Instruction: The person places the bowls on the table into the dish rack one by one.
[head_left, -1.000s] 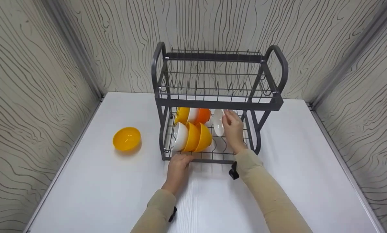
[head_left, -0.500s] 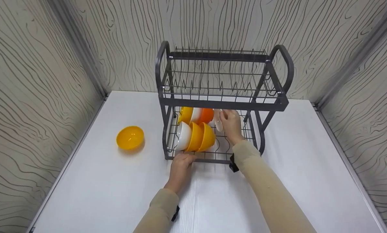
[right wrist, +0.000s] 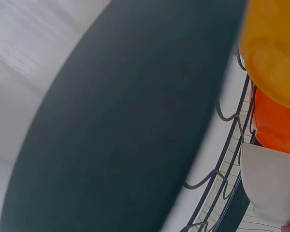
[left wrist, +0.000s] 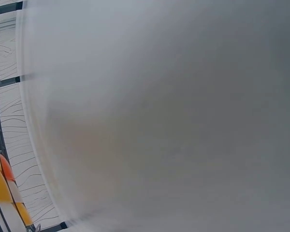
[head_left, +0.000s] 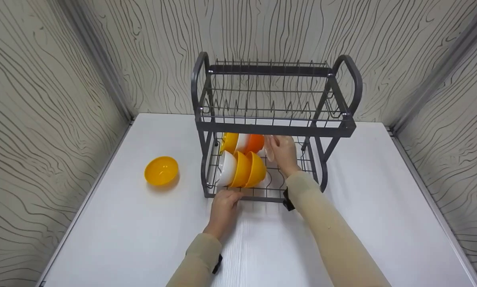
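Note:
In the head view my right hand point(head_left: 284, 154) reaches under the upper tier of a dark two-tier dish rack point(head_left: 276, 129) and holds a white bowl point(head_left: 269, 148) on edge, right beside an orange bowl point(head_left: 256, 142). The right wrist view shows that white bowl point(right wrist: 270, 181) close to the orange one, a fingertip at its lower edge. My left hand point(head_left: 223, 209) grips the rack's lower front rail; its fingertips are partly hidden. Two yellow bowls point(head_left: 257, 169) and a white bowl point(head_left: 225, 169) stand nested on edge in the lower tier's front row.
Behind them, a yellow bowl point(head_left: 229, 141) and a white one point(head_left: 241, 142) share the back row with the orange bowl. A loose yellow bowl point(head_left: 161, 170) sits on the white table point(head_left: 115, 223), left of the rack. Wood-patterned panels point(head_left: 158, 48) enclose the table.
My right hand has carried the white bowl farther back and left, up to the orange bowl, and turned it more edge-on. The left hand stays at the front rail. The head view shifted slightly.

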Demonstrator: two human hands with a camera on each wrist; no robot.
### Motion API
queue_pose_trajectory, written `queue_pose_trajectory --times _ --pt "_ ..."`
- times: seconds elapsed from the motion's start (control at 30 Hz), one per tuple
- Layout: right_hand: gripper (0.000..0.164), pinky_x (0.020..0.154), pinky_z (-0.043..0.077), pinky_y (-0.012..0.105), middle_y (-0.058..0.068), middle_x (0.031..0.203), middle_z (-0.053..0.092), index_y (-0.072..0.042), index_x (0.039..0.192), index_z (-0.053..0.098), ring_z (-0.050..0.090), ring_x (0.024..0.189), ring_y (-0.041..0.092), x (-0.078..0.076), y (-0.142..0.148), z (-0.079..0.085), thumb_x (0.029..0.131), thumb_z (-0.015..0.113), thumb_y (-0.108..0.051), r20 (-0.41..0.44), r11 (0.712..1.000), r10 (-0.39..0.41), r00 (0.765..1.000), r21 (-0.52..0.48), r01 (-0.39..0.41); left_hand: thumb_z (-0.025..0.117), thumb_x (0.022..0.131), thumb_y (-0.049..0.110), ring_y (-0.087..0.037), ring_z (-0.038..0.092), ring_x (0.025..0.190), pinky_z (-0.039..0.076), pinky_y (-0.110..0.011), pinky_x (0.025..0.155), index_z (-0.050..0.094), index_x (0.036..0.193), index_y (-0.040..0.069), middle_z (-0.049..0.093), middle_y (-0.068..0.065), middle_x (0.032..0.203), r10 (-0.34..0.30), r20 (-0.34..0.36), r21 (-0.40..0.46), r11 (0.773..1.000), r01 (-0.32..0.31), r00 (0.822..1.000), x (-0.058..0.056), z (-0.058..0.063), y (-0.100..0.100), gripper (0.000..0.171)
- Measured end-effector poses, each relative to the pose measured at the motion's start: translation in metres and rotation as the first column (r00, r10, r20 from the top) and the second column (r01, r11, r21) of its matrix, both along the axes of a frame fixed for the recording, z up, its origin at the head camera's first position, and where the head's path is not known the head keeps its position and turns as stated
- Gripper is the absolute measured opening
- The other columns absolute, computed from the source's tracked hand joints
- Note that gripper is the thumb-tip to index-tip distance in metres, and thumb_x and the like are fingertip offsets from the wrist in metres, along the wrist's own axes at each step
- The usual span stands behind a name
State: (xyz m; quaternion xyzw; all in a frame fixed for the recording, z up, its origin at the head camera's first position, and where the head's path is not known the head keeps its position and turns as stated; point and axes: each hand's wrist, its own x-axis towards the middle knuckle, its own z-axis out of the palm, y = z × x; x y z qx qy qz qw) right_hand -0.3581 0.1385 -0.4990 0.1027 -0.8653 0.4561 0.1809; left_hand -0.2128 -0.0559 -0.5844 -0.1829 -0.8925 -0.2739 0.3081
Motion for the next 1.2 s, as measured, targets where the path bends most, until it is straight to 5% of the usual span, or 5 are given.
queue_pose_trajectory --times 0.4,0.6,0.8,0.93,1.2 --pt "0.038 0.102 0.043 0.039 0.006 0.133 0.049 -0.022 0.129 0.054 0.047 0.122 0.022 0.000 -0.003 0.004 0.095 0.046 -0.037 0.111 0.997 0.055 0.992 0.046 -0.061 0.062 0.077 -0.003 -0.009 0.059 0.076 0.047 -0.023 0.072 0.072 0.087 0.017 0.068 0.008 0.079 0.016 -0.035 0.005 1.000 -0.016 0.999 0.000 -0.003 0.000 0.025" --pt "0.039 0.100 0.045 0.037 0.003 0.134 0.051 -0.024 0.132 0.050 0.052 0.120 0.020 0.001 -0.006 0.006 0.095 0.046 -0.038 0.118 0.996 0.072 0.990 0.040 -0.077 0.061 0.080 0.000 -0.009 0.057 0.078 0.047 -0.022 0.073 0.072 0.090 0.019 0.067 0.008 0.081 0.015 0.021 0.023 1.000 -0.016 1.000 0.001 -0.002 0.001 0.023" --pt "0.037 0.088 0.051 0.035 0.004 0.117 0.062 -0.022 0.127 0.055 0.060 0.099 0.016 0.002 -0.009 0.008 0.095 0.045 -0.039 0.135 0.997 0.057 0.989 0.052 -0.065 0.060 0.081 0.001 -0.009 0.055 0.079 0.046 -0.022 0.073 0.072 0.091 0.018 0.066 0.008 0.082 0.018 0.059 0.022 1.000 -0.020 0.998 0.002 -0.002 0.001 0.023" --pt "0.033 0.067 0.053 0.031 0.010 0.098 0.066 -0.023 0.125 0.055 0.060 0.075 0.017 0.003 -0.012 0.009 0.096 0.045 -0.034 0.130 0.997 0.070 0.989 0.026 -0.074 0.062 0.079 0.000 -0.008 0.056 0.078 0.046 -0.022 0.073 0.071 0.090 0.019 0.067 0.009 0.081 0.022 0.042 0.007 1.000 -0.022 0.999 0.002 -0.002 0.001 0.024" --pt "0.034 0.044 0.047 0.025 0.008 0.069 0.055 -0.035 0.130 0.046 0.055 0.052 0.022 0.004 -0.016 0.008 0.096 0.046 -0.032 0.166 0.991 0.104 0.981 -0.105 -0.087 0.061 0.080 0.002 -0.008 0.055 0.081 0.046 -0.022 0.077 0.071 0.093 0.019 0.066 0.010 0.083 0.010 0.089 0.026 1.000 -0.013 0.996 0.002 -0.001 0.001 0.023"
